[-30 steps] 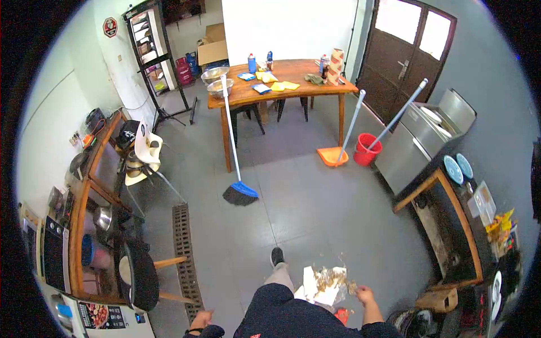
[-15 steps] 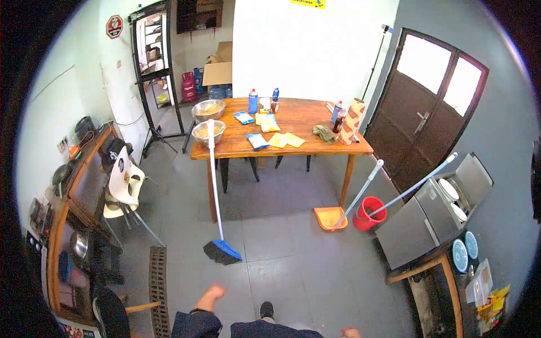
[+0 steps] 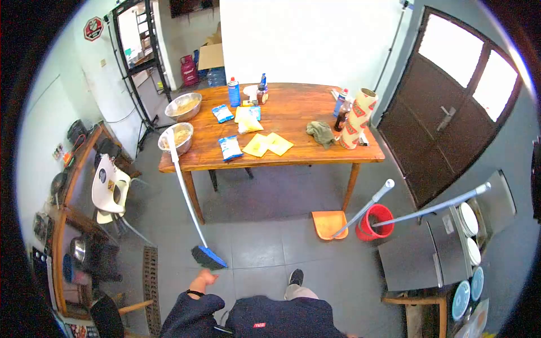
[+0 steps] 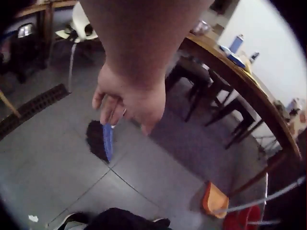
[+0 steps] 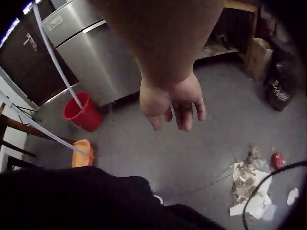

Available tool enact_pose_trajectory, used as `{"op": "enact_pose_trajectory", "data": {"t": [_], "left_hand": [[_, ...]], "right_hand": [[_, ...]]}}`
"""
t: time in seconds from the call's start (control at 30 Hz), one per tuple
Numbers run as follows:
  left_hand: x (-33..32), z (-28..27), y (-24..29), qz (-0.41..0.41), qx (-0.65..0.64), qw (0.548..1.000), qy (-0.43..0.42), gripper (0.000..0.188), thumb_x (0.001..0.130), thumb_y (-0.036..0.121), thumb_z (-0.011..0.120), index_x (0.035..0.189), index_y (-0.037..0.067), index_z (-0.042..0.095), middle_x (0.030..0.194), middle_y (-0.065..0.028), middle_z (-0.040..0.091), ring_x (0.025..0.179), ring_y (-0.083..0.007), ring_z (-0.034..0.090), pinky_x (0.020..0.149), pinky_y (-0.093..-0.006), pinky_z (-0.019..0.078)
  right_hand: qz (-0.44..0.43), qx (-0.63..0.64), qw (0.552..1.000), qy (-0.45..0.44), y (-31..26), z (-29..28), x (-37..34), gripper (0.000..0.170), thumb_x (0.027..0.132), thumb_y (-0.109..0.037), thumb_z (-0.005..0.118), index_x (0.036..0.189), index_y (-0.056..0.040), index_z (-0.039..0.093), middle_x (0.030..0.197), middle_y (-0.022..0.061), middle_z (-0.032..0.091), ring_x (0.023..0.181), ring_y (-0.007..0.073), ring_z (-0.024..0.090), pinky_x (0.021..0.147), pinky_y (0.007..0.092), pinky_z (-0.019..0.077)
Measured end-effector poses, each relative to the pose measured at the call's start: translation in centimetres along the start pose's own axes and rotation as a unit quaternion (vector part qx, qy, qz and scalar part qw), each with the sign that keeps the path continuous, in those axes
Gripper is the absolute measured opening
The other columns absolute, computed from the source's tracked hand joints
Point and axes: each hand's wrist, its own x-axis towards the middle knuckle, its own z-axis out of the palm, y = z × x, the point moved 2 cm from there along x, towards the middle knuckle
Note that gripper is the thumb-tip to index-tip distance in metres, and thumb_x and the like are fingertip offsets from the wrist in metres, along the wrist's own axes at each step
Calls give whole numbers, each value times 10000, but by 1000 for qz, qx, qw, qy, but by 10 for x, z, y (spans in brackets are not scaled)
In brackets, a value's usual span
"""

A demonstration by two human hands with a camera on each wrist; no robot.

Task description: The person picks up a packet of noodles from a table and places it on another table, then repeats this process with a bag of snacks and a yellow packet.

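My left hand [image 3: 203, 280] hangs in front of me, short of the blue broom head [image 3: 209, 257], whose white handle leans on the table [image 3: 293, 162]. In the left wrist view the left hand [image 4: 130, 98] has loosely bent fingers and overlaps the broom [image 4: 108, 141]; no grip on it shows. My right hand [image 5: 172, 103] hangs with loose fingers above the floor, holding nothing. Food scraps and white paper [image 5: 249, 189] lie on the floor in the right wrist view, apart from that hand.
An orange dustpan [image 3: 329, 225] and a red bucket [image 3: 374, 222] with a long handle stand right of the table. A fridge [image 3: 428, 253] is at the right, a cream chair [image 3: 108, 188] and a floor grate [image 3: 151, 287] at the left.
The view has moved away from the floor scraps and closer to the table and broom. My right hand, earlier beside the scraps, has dropped almost out of the head view.
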Motion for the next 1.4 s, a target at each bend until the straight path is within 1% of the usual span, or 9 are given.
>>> {"op": "enact_pose_trajectory", "data": {"t": [0.13, 0.3, 0.37, 0.47, 0.67, 0.83, 0.93, 1.03, 1.4], "left_hand": [[-36, -19, 19, -78, -37, 996, 5, 615, 710, 507, 448, 1075, 11, 466, 1158, -165, 407, 1080, -262, 385, 893, -323, 310], [17, 20, 17, -1, -9, 1000, 25, 621, 717, 533, 419, 1072, 26, 470, 1183, -140, 390, 1104, -243, 355, 918, -310, 277], [36, 31, 18, 80, 52, 995, -28, 625, 712, 543, 421, 1062, 29, 479, 1193, -138, 378, 1112, -239, 344, 924, -307, 268], [17, 12, 36, -119, -142, 982, 26, 605, 703, 542, 430, 995, 22, 530, 1169, -151, 401, 1090, -249, 372, 904, -316, 294], [129, 34, 8, 15, -76, 997, -16, 568, 691, 506, 456, 930, 1, 555, 946, -181, 541, 934, -308, 491, 803, -355, 381], [212, -55, -9, 107, -57, 987, 103, 582, 693, 490, 475, 965, -24, 513, 826, -174, 573, 834, -291, 536, 732, -351, 412], [123, -245, 51, -63, -257, 951, 159, 581, 682, 468, 522, 988, -25, 488, 822, -159, 576, 808, -286, 548, 686, -340, 424], [151, -266, 30, -106, -426, 880, 182, 551, 666, 392, 593, 981, -46, 481, 802, -149, 576, 766, -245, 557, 641, -308, 427], [167, -157, -60, -68, -412, 889, 185, 448, 683, 401, 557, 847, -17, 568, 824, -153, 585, 782, -325, 549, 660, -374, 424]], "right_hand": [[-345, -247, 906, -2, 23, -83, 100, 266, 713, -291, 549, 706, -25, 555, 555, 74, 541, 474, 186, 509, 432, 326, 413], [24, 270, 951, 151, -168, -222, 128, 129, 698, -139, 540, 750, -21, 542, 582, 63, 526, 446, 175, 484, 391, 299, 390], [0, 277, 945, 175, -239, -255, 127, 130, 685, -121, 551, 759, -15, 538, 595, 63, 525, 458, 170, 486, 405, 293, 394], [-61, 140, 973, 175, -315, -288, 149, 186, 670, -146, 578, 772, 3, 534, 627, 69, 539, 518, 162, 504, 477, 287, 414], [-238, -33, 964, 112, -510, -335, 138, 348, 660, -201, 607, 923, 11, 526, 844, 144, 574, 760, 225, 564, 664, 297, 440], [-482, -18, 857, 183, -732, -369, 133, 316, 657, -206, 619, 893, -19, 524, 733, 127, 551, 668, 222, 540, 602, 300, 427], [-510, -125, 813, 250, -862, -374, 141, 424, 653, -211, 608, 1016, -41, 469, 943, 140, 496, 867, 277, 494, 706, 343, 408], [-470, -239, 804, 276, -962, -360, 160, 637, 626, -216, 621, 1174, -104, 318, 1158, 176, 351, 1016, 328, 391, 808, 382, 367], [-388, -284, 833, 274, -1010, -338, 207, 674, 620, -118, 577, 1216, -213, 276, 1208, 127, 320, 1006, 286, 436, 768, 364, 417]]}}
